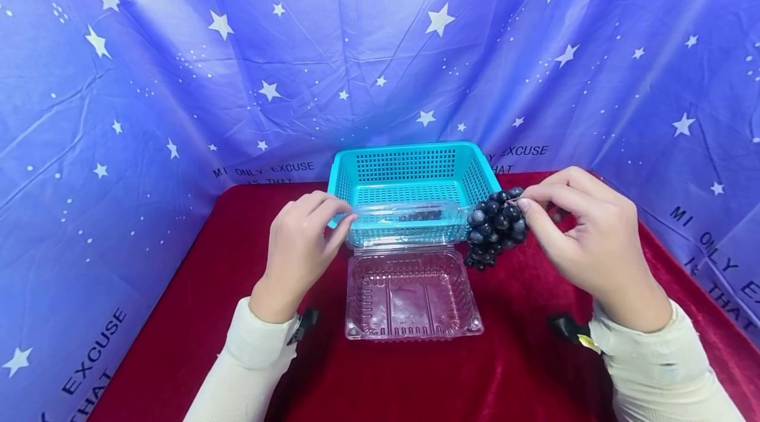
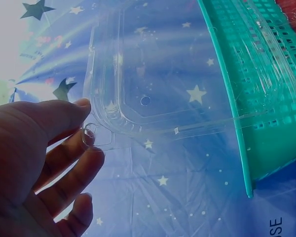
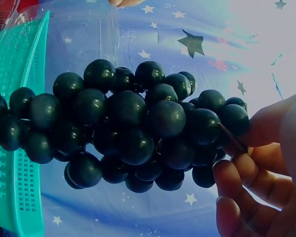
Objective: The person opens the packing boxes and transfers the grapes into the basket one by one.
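A clear hinged plastic container point(image 1: 410, 297) lies with its base on the red cloth and its lid point(image 2: 163, 79) raised. My left hand point(image 1: 303, 237) pinches the lid's corner between thumb and fingers. From my right hand point(image 1: 588, 234) hangs a bunch of dark grapes point(image 1: 495, 227), pinched by its stem at the top. The bunch is just to the right of the lid, above the cloth. In the right wrist view the grapes point(image 3: 133, 123) fill the middle, and the thin stem point(image 3: 232, 137) runs to the fingertips. Inside the container's base no fruit shows.
Behind the container stands a turquoise plastic basket point(image 1: 415, 145) with slotted walls, partly seen through the clear lid. A dark red cloth point(image 1: 237, 264) covers the table. A blue curtain point(image 1: 356, 46) with white stars hangs behind and at both sides.
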A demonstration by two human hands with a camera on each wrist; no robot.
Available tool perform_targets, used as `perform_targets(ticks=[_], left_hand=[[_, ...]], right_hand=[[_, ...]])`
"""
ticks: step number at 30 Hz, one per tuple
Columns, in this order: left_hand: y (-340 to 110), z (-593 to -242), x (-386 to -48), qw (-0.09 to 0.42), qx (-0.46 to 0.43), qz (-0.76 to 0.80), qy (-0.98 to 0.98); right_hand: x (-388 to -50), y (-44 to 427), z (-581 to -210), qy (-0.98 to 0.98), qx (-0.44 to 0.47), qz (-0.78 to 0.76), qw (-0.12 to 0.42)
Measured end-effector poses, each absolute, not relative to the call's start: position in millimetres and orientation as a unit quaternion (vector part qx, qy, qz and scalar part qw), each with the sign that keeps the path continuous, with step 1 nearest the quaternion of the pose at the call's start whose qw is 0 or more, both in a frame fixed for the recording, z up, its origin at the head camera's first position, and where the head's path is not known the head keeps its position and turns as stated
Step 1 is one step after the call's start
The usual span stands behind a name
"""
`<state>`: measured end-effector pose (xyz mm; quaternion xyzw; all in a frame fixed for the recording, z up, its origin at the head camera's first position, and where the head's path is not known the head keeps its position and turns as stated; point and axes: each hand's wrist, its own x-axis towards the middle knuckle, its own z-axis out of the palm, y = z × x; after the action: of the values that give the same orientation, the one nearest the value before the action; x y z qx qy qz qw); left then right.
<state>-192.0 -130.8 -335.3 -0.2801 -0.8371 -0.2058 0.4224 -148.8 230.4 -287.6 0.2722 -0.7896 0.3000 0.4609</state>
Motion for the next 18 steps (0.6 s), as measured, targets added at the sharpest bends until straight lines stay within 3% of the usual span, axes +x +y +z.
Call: perform_targets(ticks=[18], left_hand=[[-129.3,-335.5,-191.6,0.421,-0.276,-0.205,-0.839]], right_hand=[[-159.6,239.0,-290.8,-0.777,0.196,0.331,0.498]])
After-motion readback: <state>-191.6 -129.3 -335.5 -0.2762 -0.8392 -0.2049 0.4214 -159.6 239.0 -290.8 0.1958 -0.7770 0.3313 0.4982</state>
